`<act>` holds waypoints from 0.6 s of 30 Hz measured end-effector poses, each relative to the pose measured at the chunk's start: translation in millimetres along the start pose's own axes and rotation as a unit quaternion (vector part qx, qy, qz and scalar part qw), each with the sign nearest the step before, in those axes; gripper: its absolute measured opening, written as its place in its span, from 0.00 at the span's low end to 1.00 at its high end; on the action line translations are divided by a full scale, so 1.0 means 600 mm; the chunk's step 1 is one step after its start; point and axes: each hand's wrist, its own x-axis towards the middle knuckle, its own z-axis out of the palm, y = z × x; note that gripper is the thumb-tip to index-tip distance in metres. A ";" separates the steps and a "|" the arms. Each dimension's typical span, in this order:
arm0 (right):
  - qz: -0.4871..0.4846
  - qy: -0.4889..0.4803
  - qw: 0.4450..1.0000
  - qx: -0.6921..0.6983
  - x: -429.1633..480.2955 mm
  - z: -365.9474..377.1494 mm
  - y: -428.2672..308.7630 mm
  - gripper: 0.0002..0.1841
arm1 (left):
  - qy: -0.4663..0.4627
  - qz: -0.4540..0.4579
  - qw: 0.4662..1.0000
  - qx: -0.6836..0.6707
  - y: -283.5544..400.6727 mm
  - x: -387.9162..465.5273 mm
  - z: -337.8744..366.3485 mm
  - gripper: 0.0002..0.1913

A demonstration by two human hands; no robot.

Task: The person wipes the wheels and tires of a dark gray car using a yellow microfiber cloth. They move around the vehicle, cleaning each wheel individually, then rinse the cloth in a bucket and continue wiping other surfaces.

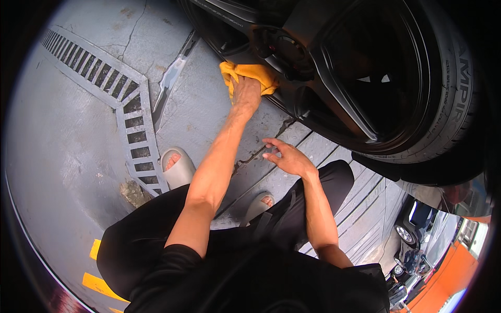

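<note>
My left hand [246, 94] presses an orange-yellow cloth [258, 72] against a black spoked car wheel rim [328, 84], at a spoke near the hub. The fingertips are partly buried in its folds. The rubber tire [446, 105] curves around the rim on the right and bears raised writing. Below the wheel, my right hand [290, 156] hangs in the air in front of my knee, fingers loosely apart and nothing in them. It is apart from the wheel.
A slotted drain grate [137, 137] bends across the grey painted floor [66, 144] on the left. Beside it lies a wet streak [170, 78]. My feet, in light slides [178, 168], stand below the wheel. Ridged metal plates [364, 195] run to the right, towards parked cars [415, 227].
</note>
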 end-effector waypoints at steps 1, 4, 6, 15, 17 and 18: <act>0.004 0.011 1.000 -0.010 -0.001 -0.003 0.006 0.32 | -0.003 -0.012 1.000 0.009 0.007 0.001 0.001 0.16; 0.007 0.002 1.000 -0.016 -0.002 -0.011 0.009 0.32 | -0.072 -0.007 0.995 -0.066 0.064 -0.033 0.017 0.17; 0.009 -0.005 1.000 -0.017 -0.011 -0.007 0.009 0.31 | -0.095 -0.033 0.980 -0.169 0.103 -0.077 0.020 0.20; -0.033 -0.062 0.998 0.005 0.001 0.003 -0.006 0.30 | 0.138 -0.145 0.660 -0.724 0.161 -0.148 -0.068 0.23; -0.056 -0.054 0.997 0.027 0.020 0.059 0.081 0.32 | 0.220 -0.152 0.766 -0.584 0.220 -0.187 -0.015 0.25; -0.141 -0.024 0.990 0.009 0.012 0.066 0.095 0.33 | 0.144 -0.072 0.863 -0.479 0.236 -0.198 -0.011 0.28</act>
